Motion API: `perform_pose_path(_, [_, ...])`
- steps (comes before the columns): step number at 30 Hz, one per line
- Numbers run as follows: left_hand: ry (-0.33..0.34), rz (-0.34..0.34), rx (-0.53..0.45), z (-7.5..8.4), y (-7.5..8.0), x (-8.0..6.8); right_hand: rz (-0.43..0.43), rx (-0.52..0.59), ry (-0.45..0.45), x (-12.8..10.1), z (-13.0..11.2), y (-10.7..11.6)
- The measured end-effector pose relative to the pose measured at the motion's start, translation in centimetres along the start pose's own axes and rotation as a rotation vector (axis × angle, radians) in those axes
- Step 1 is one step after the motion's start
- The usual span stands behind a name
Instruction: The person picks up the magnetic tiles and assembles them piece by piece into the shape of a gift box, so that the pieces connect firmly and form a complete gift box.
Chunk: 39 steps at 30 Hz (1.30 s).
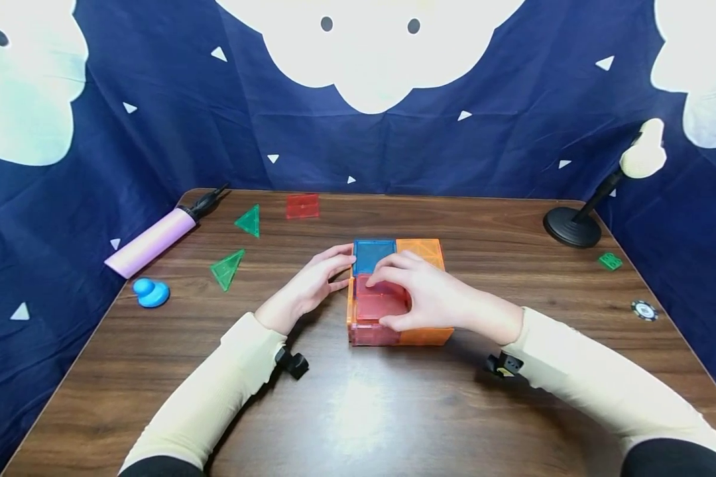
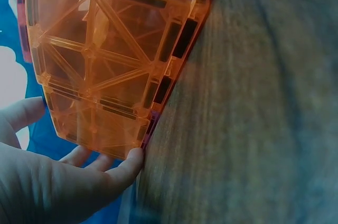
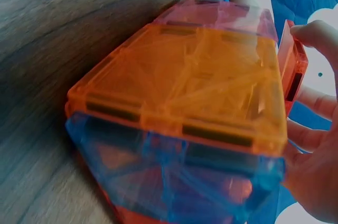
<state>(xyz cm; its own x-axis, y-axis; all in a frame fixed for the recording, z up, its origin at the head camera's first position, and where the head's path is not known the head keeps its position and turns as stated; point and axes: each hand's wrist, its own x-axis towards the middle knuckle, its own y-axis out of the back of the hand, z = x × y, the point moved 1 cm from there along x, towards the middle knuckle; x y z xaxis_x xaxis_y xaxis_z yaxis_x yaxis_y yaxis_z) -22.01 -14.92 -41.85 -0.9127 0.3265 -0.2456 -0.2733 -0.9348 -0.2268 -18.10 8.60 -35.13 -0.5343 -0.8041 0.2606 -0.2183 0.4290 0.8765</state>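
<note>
A box built of see-through magnetic tiles (image 1: 423,336) stands mid-table, with orange, blue and pink-red sides. On its top lie a blue tile (image 1: 374,255) at the back left and an orange tile (image 1: 431,249) at the back right. My left hand (image 1: 307,288) rests its fingertips against the left side, close to an orange wall (image 2: 100,49). Over the front of the box, my right hand (image 1: 432,291) pinches a red magnetic tile (image 3: 292,68) between thumb and fingers. That tile sits at the top of the box, partly covered by the hand.
Two green triangle tiles (image 1: 227,269) and a red tile (image 1: 302,206) lie at the back left. Farther left are a lilac pump (image 1: 155,242) and a blue knobbed piece (image 1: 151,292). On the right stand a microphone-like object (image 1: 573,226), a green brick (image 1: 610,261) and a poker chip (image 1: 644,310).
</note>
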Motion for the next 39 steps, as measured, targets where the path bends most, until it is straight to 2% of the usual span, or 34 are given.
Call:
perform_pose_path(10, [-0.005,-0.016,0.003,-0.4,-0.5,0.5,0.009,-0.013,0.033,0.2,0.1,-1.0])
perform_pose_path(18, [0.011,-0.026,0.012,-0.1,-0.8,0.7,0.012,0.040,0.021,-0.8,1.1,0.1])
perform_pose_path(22, [-0.004,-0.003,-0.011,0.7,-0.3,0.8,0.146,0.095,-0.044,-2.0,2.9,1.7])
perform_pose_path(24, [-0.029,0.019,0.002,1.6,0.3,1.1,0.235,0.130,-0.109,-2.7,4.1,2.4])
perform_pose_path(26, [-0.054,0.050,0.056,2.5,1.2,1.6,0.300,0.198,-0.210,-3.5,5.5,2.9])
perform_pose_path(28, [-0.077,0.090,0.199,3.6,2.3,2.3,0.326,0.313,-0.321,-4.0,6.9,2.9])
perform_pose_path(29, [-0.096,0.114,0.319,4.1,2.9,2.9,0.326,0.384,-0.370,-4.2,7.6,2.7])
perform_pose_path(32, [-0.139,0.186,0.757,5.4,5.1,4.7,0.302,0.602,-0.489,-4.5,9.1,1.9])
perform_pose_path(34, [-0.157,0.212,1.046,6.1,6.4,5.8,0.280,0.715,-0.522,-4.6,9.7,1.2])
perform_pose_path(35, [-0.157,0.216,1.161,6.4,7.1,6.4,0.274,0.758,-0.535,-4.6,10.0,0.9])
perform_pose_path(37, [-0.134,0.187,1.314,6.7,8.0,7.2,0.269,0.826,-0.546,-4.7,10.3,0.3])
perform_pose_path(39, [-0.097,0.145,1.410,6.7,8.5,7.7,0.272,0.869,-0.548,-4.9,10.5,0.0])
